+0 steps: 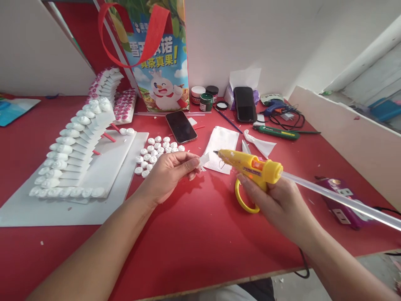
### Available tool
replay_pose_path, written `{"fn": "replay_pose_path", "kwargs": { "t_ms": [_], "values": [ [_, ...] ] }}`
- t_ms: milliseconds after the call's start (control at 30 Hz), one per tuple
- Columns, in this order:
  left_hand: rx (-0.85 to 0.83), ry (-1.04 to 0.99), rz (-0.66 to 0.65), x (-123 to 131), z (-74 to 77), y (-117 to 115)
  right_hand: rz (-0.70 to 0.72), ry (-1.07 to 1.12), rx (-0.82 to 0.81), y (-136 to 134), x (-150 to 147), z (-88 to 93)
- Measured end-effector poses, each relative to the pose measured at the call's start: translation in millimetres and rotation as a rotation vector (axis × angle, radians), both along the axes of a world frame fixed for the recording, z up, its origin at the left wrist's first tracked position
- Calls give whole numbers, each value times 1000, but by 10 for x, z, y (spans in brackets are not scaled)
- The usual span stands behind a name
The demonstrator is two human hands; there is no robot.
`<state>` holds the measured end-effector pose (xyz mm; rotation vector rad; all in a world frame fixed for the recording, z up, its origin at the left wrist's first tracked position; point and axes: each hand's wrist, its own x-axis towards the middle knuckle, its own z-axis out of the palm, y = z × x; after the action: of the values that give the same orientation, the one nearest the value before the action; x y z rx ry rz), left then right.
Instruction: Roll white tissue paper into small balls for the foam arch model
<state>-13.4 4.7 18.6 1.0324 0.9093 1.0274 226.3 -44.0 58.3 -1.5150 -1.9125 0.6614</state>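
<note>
My left hand point(175, 173) pinches a small white piece point(204, 159), perhaps paper or foam, between thumb and fingers. Wrapped in my right hand point(278, 198) is a yellow glue gun point(250, 165), its dark nozzle pointing left, close to the white piece but apart from it. A long clear glue stick point(338, 198) runs out of its back end. Just left of my left hand lie several white rosettes point(153, 152). Farther left, a curved white stair model point(84, 154) edged with similar rosettes stands on a white board point(19, 211).
Behind my hands are a folded white tissue point(222, 144), a phone point(181, 126), paint jars point(206, 101) and a large printed bag point(159, 62). To the right lie a second phone point(244, 104), a green tool point(276, 133), a cable point(293, 121) and a purple power strip point(340, 200).
</note>
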Motion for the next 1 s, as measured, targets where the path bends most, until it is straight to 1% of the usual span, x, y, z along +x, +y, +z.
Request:
{"fn": "replay_pose_path", "kwargs": {
  "t_ms": [67,100,200,300,400,533,633,767,833,1000],
  "values": [
    [-2,-11,0,1,-1,-3,-118,55,-47,61,96,-30],
    [-4,-13,1,4,0,-5,-199,91,-58,102,157,-39],
    [-16,-7,-3,20,3,-7,-425,151,-52,240,373,-33],
    [-11,-5,-6,37,3,-9,-565,128,-77,350,601,-46],
    [-1,-19,-22,41,3,-20,-655,88,-59,414,797,-165],
    [-6,-21,-33,38,6,-43,-689,52,-33,495,961,-396],
    [-1,-19,-34,42,14,-51,-674,17,-24,564,997,-485],
    [-1,-49,-30,41,25,-50,-620,-196,-38,606,983,-486],
    [-5,-82,-34,35,24,-50,-619,-301,-57,598,967,-465],
    [-22,-158,-42,27,4,-46,-605,-456,-77,486,916,-381]
  ]
}}
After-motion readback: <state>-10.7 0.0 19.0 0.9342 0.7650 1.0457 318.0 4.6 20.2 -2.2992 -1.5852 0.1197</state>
